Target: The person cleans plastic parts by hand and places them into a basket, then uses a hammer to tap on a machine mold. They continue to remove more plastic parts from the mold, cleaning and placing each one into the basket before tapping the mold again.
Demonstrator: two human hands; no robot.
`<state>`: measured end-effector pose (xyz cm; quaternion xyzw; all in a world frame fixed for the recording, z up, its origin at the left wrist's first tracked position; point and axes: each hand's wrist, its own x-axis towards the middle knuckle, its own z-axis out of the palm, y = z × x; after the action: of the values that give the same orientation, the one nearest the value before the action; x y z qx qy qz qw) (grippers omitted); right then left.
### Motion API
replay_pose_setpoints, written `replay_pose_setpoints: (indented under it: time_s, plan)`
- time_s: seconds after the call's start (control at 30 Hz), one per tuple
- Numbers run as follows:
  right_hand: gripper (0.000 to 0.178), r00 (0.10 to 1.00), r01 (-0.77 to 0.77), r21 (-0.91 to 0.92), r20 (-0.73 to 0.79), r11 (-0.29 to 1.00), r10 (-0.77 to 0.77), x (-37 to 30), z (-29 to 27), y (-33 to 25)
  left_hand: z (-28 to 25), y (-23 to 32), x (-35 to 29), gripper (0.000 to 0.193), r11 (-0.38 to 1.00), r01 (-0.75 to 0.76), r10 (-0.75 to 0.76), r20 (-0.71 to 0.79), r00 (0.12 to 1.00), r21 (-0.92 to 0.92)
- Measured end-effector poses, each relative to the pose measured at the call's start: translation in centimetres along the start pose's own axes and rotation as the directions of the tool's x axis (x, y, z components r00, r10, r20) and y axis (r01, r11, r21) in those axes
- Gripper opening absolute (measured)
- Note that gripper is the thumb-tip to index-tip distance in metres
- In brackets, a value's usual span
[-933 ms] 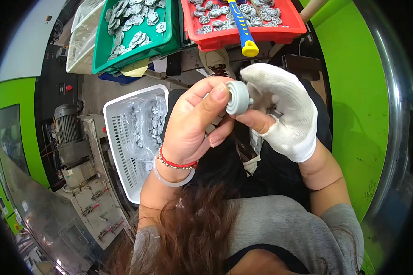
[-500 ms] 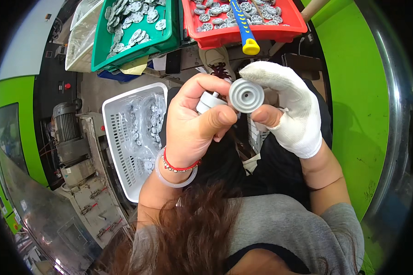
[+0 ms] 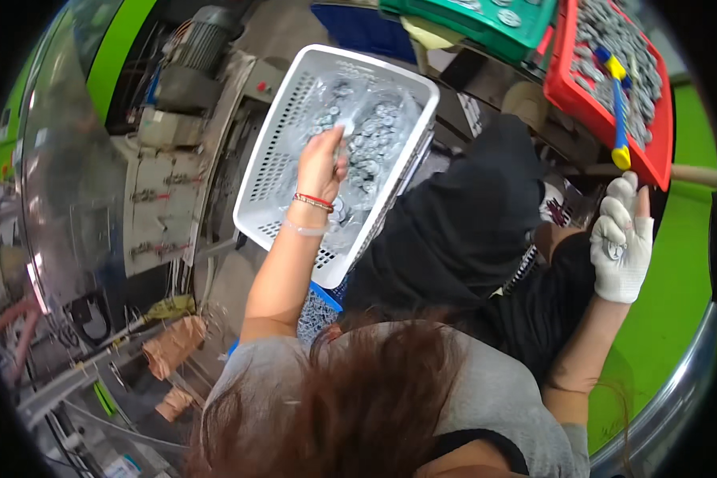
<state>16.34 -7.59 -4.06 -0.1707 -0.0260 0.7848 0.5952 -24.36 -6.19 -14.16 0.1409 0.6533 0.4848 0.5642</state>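
Observation:
My bare left hand (image 3: 320, 166) reaches over the white perforated basket (image 3: 256, 179). Its fingers are closed, and a pale grey plastic piece (image 3: 346, 126) shows at their tips, slightly blurred. Beneath it, inside the basket, several small grey round parts (image 3: 374, 131) lie on clear plastic film. My right hand (image 3: 623, 247), in a white glove with some bare fingertips, is off to the right, below the red tray (image 3: 562, 84). Its fingers curl over a small grey round part (image 3: 614, 250) against the palm. Close beyond its fingertips is the yellow end of a blue-handled tool (image 3: 620, 119).
Many grey parts fill the red tray, and a green tray (image 3: 494, 30) stands beside it. Under the white basket is a blue container (image 3: 320, 307) of small pieces. Machinery with a motor (image 3: 207, 40) stands at left. A green panel (image 3: 669, 279) rises at right.
My hands have parted: the left moved over the white basket, the right toward the red tray. The view has turned left. The ringed grey disc between both hands is no longer there.

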Motion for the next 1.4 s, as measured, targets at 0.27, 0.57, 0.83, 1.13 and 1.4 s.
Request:
replay_pose_setpoints:
  time_s: [0.27,0.57,0.83,1.13,1.4]
  plan:
    - [0.024,0.974,0.01,0.208,-0.225,0.978,0.038,-0.8,0.9,3.5,-11.3,-4.8,11.2,0.027,0.919,0.133,-0.199,-0.145,0.969,-0.371]
    - [0.027,0.691,0.704,-0.631,0.715,-0.327,0.107,1.4,8.3,18.1,1.4,-2.3,-8.4,0.036,0.401,0.747,0.051,0.827,0.56,-0.531]
    - [0.03,0.778,0.42,-0.622,0.622,-0.661,-0.091,-4.5,8.1,14.5,-1.9,-6.7,-4.0,0.02,0.439,0.532,-0.107,0.546,0.831,-0.724]
    - [0.03,0.155,-0.223,-0.604,0.753,-0.765,-0.64,-33.4,4.1,6.4,-6.7,-14.8,11.6,0.065,0.757,0.39,-0.355,0.172,0.919,-0.524]
    - [0.03,0.11,0.373,-0.789,0.561,-0.489,-0.821,-42.2,2.3,5.2,-5.2,-15.0,9.0,0.06,0.995,0.092,-0.096,-0.152,0.984,-0.029]
